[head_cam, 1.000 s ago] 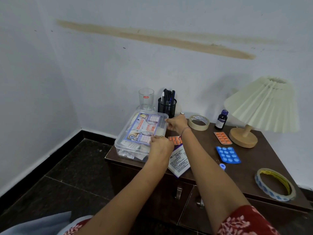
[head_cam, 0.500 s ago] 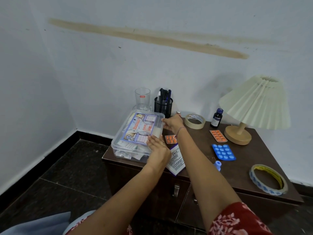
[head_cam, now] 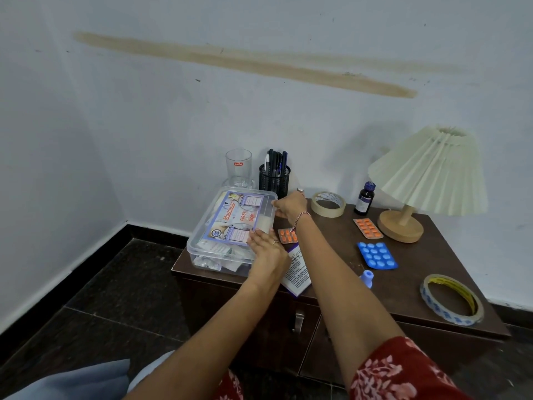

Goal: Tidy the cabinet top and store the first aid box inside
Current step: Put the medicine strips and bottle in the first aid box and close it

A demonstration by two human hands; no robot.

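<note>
First aid box (head_cam: 230,226), lid on, sits on cabinet top (head_cam: 403,284). Left hand (head_cam: 266,249) lies flat on box's near right corner, fingers straight. Right hand (head_cam: 290,206) touches box's far right edge, grip unclear. Right of box: orange blister pack (head_cam: 287,236), tape roll (head_cam: 327,212), bottle (head_cam: 364,199), lamp (head_cam: 429,171).

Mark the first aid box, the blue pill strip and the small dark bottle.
first aid box (head_cam: 229,226): head view, on the printed lid label.
blue pill strip (head_cam: 377,255): head view, middle of the sheet.
small dark bottle (head_cam: 364,200): head view, on its body label.
</note>
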